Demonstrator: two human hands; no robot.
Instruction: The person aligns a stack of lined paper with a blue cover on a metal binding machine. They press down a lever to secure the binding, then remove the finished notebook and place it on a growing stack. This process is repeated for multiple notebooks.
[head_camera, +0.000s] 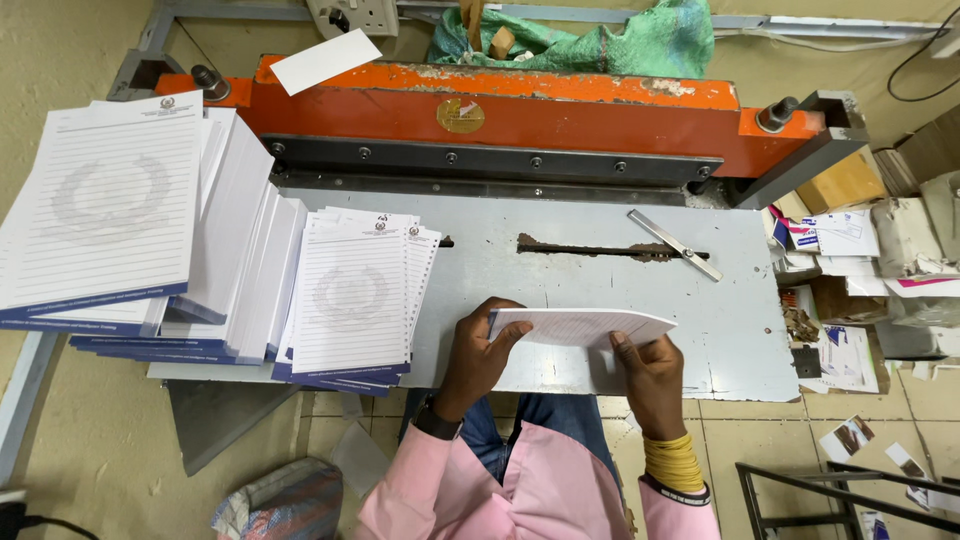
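Note:
A thin stack of white lined sheets (585, 325) is held edge-up, nearly flat toward the camera, above the grey metal table (560, 275) of a paper cutter. My left hand (480, 350) grips its left end, thumb on top. My right hand (650, 375) grips its right end from below; yellow bangles circle that wrist. To the left lies a fanned pile of lined notepads (355, 295), and further left taller stacks of the same pads (110, 210).
The orange blade beam (500, 105) crosses the back of the table. A metal ruler arm (675, 243) lies by a slot. Boxes and paper scraps (850, 260) clutter the right side. A green bag (600, 40) sits behind, and a cloth bundle (285, 500) on the floor.

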